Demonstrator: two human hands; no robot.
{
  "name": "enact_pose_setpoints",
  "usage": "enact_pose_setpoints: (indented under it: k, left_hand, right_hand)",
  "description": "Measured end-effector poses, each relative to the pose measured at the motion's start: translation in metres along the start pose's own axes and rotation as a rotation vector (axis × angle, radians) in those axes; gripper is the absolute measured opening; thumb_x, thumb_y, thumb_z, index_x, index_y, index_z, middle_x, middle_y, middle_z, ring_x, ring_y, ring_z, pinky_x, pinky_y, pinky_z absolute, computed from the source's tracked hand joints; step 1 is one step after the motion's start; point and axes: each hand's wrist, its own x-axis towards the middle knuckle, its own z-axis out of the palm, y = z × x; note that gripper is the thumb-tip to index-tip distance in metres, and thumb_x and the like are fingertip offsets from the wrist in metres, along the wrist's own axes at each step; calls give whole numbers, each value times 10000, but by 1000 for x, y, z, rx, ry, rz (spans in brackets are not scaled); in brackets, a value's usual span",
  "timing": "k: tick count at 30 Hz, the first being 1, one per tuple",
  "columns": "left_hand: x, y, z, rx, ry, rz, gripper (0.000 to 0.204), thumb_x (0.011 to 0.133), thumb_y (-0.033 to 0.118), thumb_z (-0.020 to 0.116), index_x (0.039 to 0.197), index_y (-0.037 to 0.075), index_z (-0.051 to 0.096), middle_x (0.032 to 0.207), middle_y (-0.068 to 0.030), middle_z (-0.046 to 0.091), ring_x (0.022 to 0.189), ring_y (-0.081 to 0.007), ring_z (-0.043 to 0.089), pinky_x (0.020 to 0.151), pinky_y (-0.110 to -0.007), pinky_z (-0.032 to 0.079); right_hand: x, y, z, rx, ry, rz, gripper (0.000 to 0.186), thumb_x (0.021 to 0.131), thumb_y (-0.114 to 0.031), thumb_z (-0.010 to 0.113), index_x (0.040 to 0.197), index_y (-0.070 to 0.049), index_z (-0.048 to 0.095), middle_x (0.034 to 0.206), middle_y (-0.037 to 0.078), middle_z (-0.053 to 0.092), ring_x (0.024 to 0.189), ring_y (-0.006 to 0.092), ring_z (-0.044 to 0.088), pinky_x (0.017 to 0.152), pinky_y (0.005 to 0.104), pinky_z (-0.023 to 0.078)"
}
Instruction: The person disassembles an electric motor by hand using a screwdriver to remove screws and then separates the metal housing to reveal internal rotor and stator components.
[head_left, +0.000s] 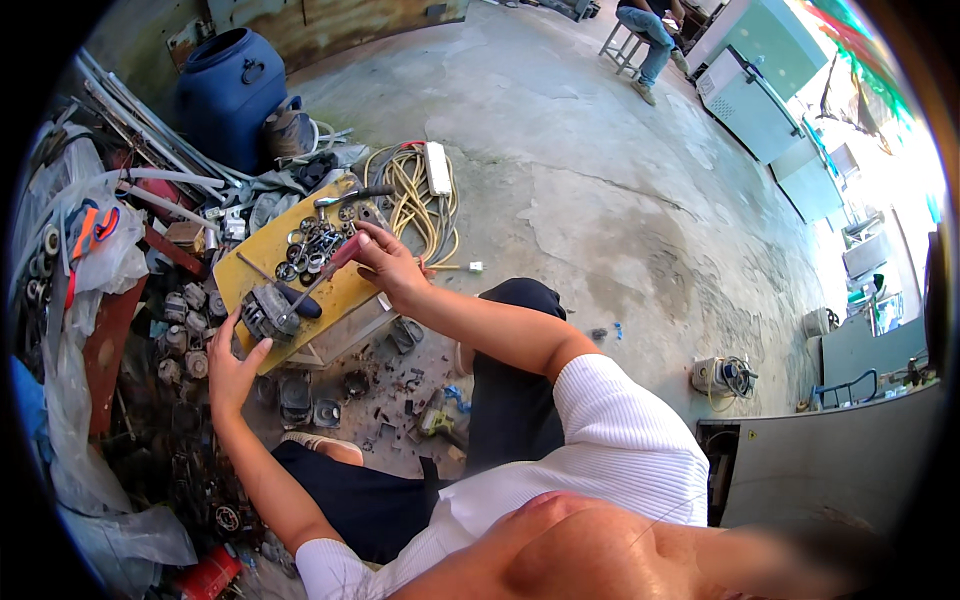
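A grey metal housing [268, 312] sits at the front of the yellow board [232, 280]. My left hand [238, 362] grips its left side, thumb and fingers apart around the edge. My right hand [392, 268] holds a red-handled screwdriver [343, 252] angled down, its shaft reaching the housing; whether the tip is seated cannot be made out. A dark-handled tool [302, 300] lies beside the housing. Small round parts [310, 243] are heaped on the board behind it, near another tool [372, 192] at the board's back.
A coiled yellow cord [410, 210] with a white power strip [436, 168] lies beside the board. Scrap parts [185, 330], pipes and a blue barrel [225, 100] crowd the left. A green drill [435, 422] lies by my legs. Another person [650, 50] sits on a stool at the back.
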Motion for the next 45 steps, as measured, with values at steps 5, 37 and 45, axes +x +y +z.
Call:
enact_pose_setpoints:
  k: [5, 37, 45]
  left_hand:
    - [6, -3, 8, 6, 8, 38, 686, 738, 315, 770, 1329, 74, 519, 1306, -152, 554, 1214, -341, 472, 1033, -418, 350]
    - [0, -8, -1, 39, -9, -64, 777, 710, 483, 770, 1369, 168, 506, 1398, -143, 483, 1302, -343, 407, 1089, -429, 325]
    - [1, -8, -1, 39, -21, -87, 807, 696, 507, 769, 1380, 174, 499, 1399, -141, 484, 1299, -345, 410, 1084, -438, 329]
  right_hand:
    - [11, 7, -17, 17, -46, -47, 399, 953, -247, 605, 1329, -145, 521, 988, 1, 624, 807, 96, 563, 690, 230, 421]
    - [6, 4, -6, 19, -32, -6, 350, 997, -265, 519, 1338, -189, 496, 1155, -20, 586, 1051, 114, 568, 880, 297, 461]
    - [8, 6, -7, -20, -20, -37, 396, 1004, -232, 499, 1368, -92, 434, 1220, 61, 556, 1141, 183, 551, 1021, 353, 424]
